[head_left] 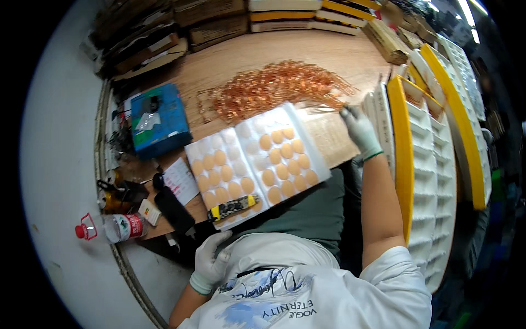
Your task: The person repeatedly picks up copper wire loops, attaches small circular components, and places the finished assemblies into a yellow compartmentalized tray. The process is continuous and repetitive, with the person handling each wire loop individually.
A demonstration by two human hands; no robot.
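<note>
My right hand (360,130), in a white glove, reaches to the right end of a heap of thin copper-coloured wire pieces (279,88). Its fingertips are pinched at the wire ends there; the grip is small and partly blurred. Close to my lap, my left hand (210,262), also gloved, hangs empty with thumb and fingers apart. Between the hands lies an open sheet booklet (249,164) with rows of round tan stickers, some spots bare. A yellow and black utility knife (234,207) rests across its lower part.
White trays with yellow edges (408,159) stand upright at my right. A blue box (159,120), a black phone-like object (174,208) and a red-capped bottle (123,226) sit to the left. Cardboard boxes (216,30) line the back, and one brown sheet (331,137) lies beside the booklet.
</note>
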